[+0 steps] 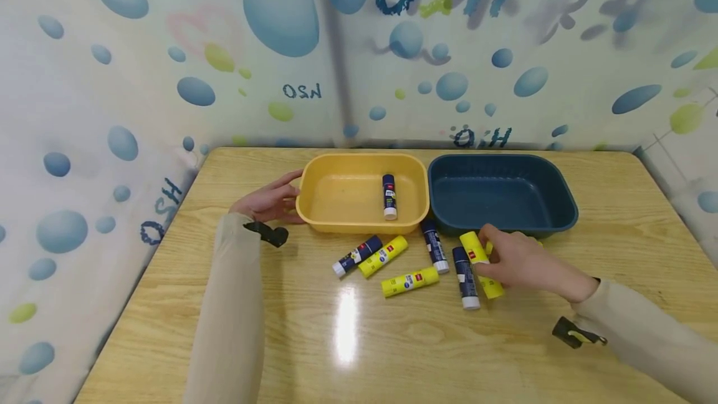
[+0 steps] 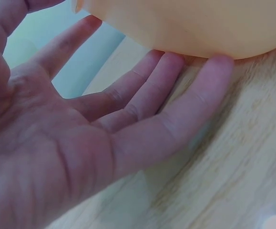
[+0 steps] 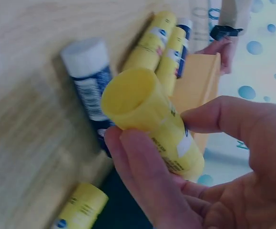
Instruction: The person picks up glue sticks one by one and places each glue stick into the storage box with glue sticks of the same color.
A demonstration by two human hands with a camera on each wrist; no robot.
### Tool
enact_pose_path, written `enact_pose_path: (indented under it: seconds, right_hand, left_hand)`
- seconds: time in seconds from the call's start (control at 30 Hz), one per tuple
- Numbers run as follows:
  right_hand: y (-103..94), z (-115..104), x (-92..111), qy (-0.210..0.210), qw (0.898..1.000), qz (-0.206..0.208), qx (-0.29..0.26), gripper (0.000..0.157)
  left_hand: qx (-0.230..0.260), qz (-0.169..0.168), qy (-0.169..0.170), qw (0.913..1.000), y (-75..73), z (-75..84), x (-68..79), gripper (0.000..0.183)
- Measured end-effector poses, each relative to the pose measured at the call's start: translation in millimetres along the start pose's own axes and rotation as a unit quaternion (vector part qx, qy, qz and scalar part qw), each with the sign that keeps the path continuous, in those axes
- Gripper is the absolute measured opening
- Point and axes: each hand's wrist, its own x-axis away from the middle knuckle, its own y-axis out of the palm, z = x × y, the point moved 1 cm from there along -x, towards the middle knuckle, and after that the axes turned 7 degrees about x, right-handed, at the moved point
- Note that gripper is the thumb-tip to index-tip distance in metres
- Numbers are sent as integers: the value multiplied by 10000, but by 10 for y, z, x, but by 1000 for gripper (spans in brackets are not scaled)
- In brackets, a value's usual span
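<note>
Thumb and fingers of the right hand (image 1: 518, 260) pinch a yellow glue stick (image 1: 482, 265), which slants in front of the navy bin (image 1: 499, 201), just beside a white-ended blue stick (image 1: 466, 278). A small red patch marks its upper part; the right wrist view shows its hollow end and lines of dark print, too blurred to read. There, the neighbouring blue stick bears a pale block of fine stripes like a barcode. Another yellow stick (image 3: 83, 202), mostly hidden behind the hand in the head view, lies near the navy bin with a blue oval on its label. The left hand (image 1: 272, 200) has its fingers spread, fingertips touching the left end of the orange bin (image 1: 342, 198), where a blue and white tube (image 1: 389, 197) lies, its red brand patch too small to read. On the wooden table (image 1: 421, 354), a blue tube (image 1: 357, 256) and a yellow tube (image 1: 383, 257) lie side by side, a lone yellow tube (image 1: 411, 282) shows a red patch and blue oval, and a dark tube (image 1: 434, 246) points toward where the bins meet. Behind, the patterned sheet (image 1: 364, 61) carries large letters reading O, S, H.
</note>
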Motion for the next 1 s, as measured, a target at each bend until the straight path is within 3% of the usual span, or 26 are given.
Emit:
enact_pose_path:
  seconds: [0.43, 1.0]
  right_hand:
    - [-256, -94, -50, 64, 9998, 152, 70, 45]
    - [-680, -19, -187, 200, 9994, -83, 265, 51]
  left_hand:
    - [89, -53, -40, 9999, 13, -2, -3, 62]
    - [235, -22, -61, 9997, 10, 9, 13, 62]
